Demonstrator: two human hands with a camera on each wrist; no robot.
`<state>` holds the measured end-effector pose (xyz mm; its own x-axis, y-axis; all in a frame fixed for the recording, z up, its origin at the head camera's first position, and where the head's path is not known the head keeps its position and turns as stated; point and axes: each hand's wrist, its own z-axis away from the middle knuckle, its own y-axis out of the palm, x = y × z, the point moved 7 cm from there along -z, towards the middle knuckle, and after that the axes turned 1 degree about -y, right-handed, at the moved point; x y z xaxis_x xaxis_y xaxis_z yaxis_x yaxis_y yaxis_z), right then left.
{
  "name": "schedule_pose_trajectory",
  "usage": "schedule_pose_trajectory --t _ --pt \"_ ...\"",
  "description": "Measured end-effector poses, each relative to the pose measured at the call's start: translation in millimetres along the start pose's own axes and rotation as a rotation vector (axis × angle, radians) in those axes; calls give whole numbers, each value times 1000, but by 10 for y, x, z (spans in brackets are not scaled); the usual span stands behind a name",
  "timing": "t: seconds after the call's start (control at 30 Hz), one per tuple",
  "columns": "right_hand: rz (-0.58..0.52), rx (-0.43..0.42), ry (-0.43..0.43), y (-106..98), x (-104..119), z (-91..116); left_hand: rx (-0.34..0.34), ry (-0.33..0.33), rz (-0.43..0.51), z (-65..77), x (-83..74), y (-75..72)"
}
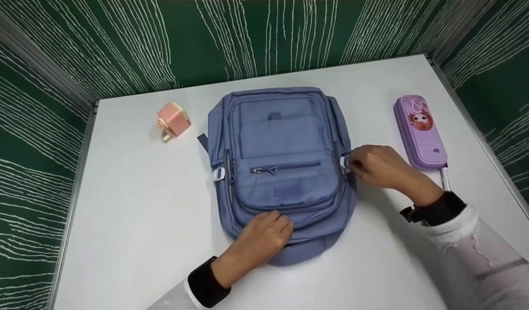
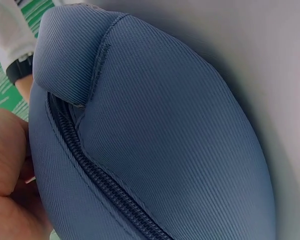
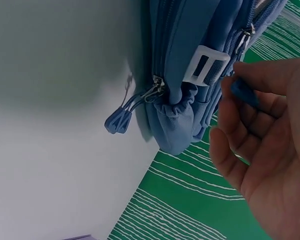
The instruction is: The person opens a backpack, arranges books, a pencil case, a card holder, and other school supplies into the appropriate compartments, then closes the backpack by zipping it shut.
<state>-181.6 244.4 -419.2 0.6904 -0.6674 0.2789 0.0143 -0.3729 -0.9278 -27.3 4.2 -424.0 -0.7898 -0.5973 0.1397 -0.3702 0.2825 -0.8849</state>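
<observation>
A blue backpack (image 1: 281, 137) lies on its back on the white table, its front pocket facing up. My left hand (image 1: 266, 234) grips the fabric at the lower front with curled fingers; in the left wrist view a dark zipper (image 2: 110, 185) runs close beside it. At the backpack's right side, my right hand (image 1: 378, 165) pinches a blue zipper pull (image 3: 244, 93) between thumb and fingers. Close to these fingers is a white strap buckle (image 3: 205, 65). Another pair of zipper pulls (image 3: 119, 120) hangs free below the buckle.
To the right lies a purple pencil case (image 1: 425, 142) with a cartoon picture, and a white pen (image 1: 445, 178) partly beneath its end. A small pink and cream block-shaped object (image 1: 174, 119) sits at the back left. Green walls (image 1: 264, 38) with white lines surround the table.
</observation>
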Motion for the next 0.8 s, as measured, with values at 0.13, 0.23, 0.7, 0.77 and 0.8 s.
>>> schedule_pose_trajectory --t 0.13,0.23,0.7,0.77,0.8 --pt "-4 1 22 5 -48 5 -21 -1 10 -5 3 27" --pt "-24 -2 39 2 -66 26 -44 -25 37 -1 20 34" --pt "-280 122 22 -21 160 262 -128 -150 67 -26 104 -30" --pt "-258 109 22 -39 153 264 -146 -150 70 -19 111 -37" --pt "-239 95 32 -52 130 262 -154 -149 75 -14 113 -39"
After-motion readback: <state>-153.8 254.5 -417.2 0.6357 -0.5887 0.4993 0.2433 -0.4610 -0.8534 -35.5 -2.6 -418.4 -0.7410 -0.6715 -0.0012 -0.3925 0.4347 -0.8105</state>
